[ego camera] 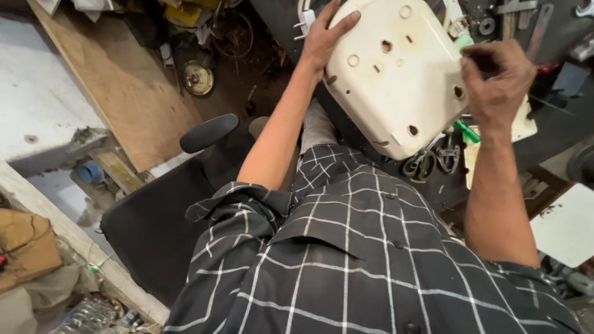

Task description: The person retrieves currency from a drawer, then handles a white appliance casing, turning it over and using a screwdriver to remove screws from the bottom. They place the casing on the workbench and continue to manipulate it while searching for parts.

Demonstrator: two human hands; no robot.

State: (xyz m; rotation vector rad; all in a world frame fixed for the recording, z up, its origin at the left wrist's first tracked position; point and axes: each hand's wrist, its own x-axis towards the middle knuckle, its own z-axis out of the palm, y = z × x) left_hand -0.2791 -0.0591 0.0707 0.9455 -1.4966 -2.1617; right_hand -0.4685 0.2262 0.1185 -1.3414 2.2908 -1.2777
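Head view: cream plastic casing sits between left hand and right hand, both clamped on its edges.

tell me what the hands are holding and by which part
Both hold a cream plastic housing: the left hand grips its upper left edge, the right hand closes on its right edge.

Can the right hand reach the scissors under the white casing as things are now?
Probably not directly: the right hand grips the edge of the white casing, which hangs over the scissors and covers part of them.
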